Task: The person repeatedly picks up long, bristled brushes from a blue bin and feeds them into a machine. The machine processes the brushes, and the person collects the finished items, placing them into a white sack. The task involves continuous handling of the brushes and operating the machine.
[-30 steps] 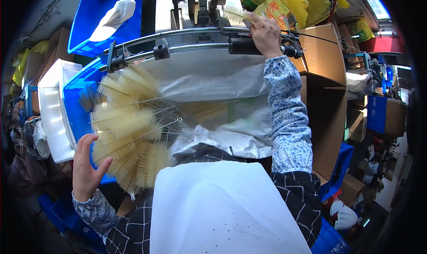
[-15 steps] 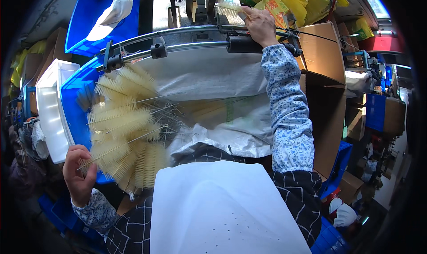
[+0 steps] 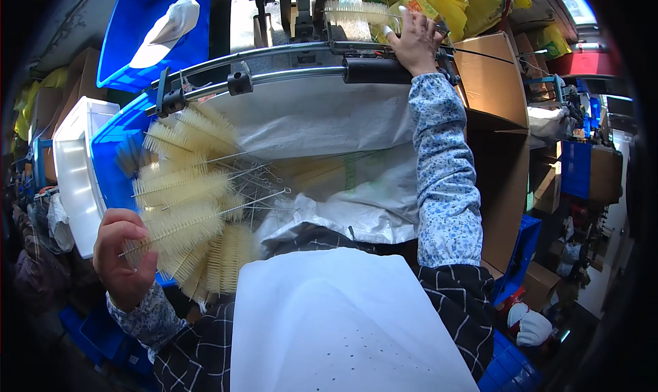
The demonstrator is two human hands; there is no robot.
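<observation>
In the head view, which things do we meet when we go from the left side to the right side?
White tray → left hand gripping a cream bottle brush → white sack → right hand on a brush at the machine → brown cardboard box.

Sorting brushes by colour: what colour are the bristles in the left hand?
Cream bristles on the bottle brush in the left hand, head view.

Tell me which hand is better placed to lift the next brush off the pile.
Left. The left hand is already closed around a cream bottle brush at the pile, while the right hand is up at the machine.
</observation>
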